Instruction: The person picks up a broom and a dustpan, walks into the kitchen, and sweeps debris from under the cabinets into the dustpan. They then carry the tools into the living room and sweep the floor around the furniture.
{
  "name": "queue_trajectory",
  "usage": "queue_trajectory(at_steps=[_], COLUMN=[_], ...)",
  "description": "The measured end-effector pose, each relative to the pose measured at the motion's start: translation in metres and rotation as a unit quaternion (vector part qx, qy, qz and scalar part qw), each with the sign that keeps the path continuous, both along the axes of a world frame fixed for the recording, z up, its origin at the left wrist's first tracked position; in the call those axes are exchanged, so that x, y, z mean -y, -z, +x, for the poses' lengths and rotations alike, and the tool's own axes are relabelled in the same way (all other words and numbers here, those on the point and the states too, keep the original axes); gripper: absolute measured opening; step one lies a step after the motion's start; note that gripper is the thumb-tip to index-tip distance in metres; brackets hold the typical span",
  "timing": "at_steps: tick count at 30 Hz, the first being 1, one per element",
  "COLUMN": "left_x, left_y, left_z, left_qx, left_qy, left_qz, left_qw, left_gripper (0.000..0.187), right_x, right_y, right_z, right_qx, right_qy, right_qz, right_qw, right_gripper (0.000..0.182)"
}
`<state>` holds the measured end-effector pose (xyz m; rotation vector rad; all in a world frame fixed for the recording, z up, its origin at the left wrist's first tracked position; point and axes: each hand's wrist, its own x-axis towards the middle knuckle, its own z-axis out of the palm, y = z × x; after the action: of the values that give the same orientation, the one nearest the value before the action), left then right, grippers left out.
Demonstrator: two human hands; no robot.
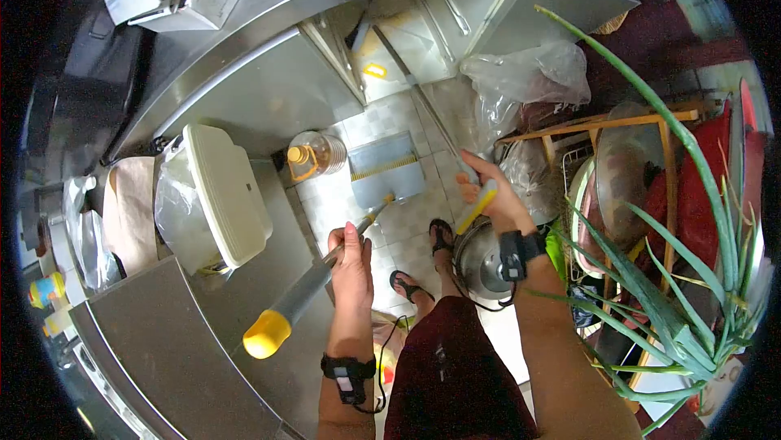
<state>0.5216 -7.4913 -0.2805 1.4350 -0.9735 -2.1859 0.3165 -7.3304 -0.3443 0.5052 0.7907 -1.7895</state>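
My left hand (351,265) is closed around the grey handle of a long-handled dustpan, its thumb along the shaft and the yellow grip end pointing back to the lower left. The blue-grey dustpan (386,168), with a row of yellow teeth, rests on the tiled floor. My right hand (494,189) is closed around the grey and yellow handle of a broom (435,115). That shaft slopes forward into an open cabinet (399,45) under the counter; its far end is hard to make out. A small yellow object (375,71) lies in the cabinet.
An oil bottle (317,154) stands left of the dustpan. A plastic bag (529,82) hangs at the right cabinet door. Further right are a wooden rack (602,124) and long green leaves (691,334). A metal pot (486,259) sits beside my feet.
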Motion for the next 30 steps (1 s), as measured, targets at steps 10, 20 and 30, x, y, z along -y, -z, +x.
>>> queue_trajectory(at_steps=[10,20,30], left_x=[0.001,0.007,-0.005], left_y=[-0.012,0.026,0.03], left_z=[-0.033,-0.09,-0.124], left_qx=[-0.039,0.001,-0.058], left_qy=[0.007,0.082,0.131], left_qz=[-0.092,-0.167,-0.223], left_qw=[0.995,0.983,0.964], left_gripper=[0.022,0.023,0.02], right_x=[-0.013,0.025,0.068], right_y=[-0.074,-0.088,-0.028], right_z=[-0.023,-0.064,-0.105], right_qx=[-0.097,-0.245,-0.64], right_qy=[-0.013,-0.087,-0.283], right_qz=[0.13,0.242,0.526], right_qw=[0.987,0.935,0.484], right_gripper=[0.023,0.029,0.038])
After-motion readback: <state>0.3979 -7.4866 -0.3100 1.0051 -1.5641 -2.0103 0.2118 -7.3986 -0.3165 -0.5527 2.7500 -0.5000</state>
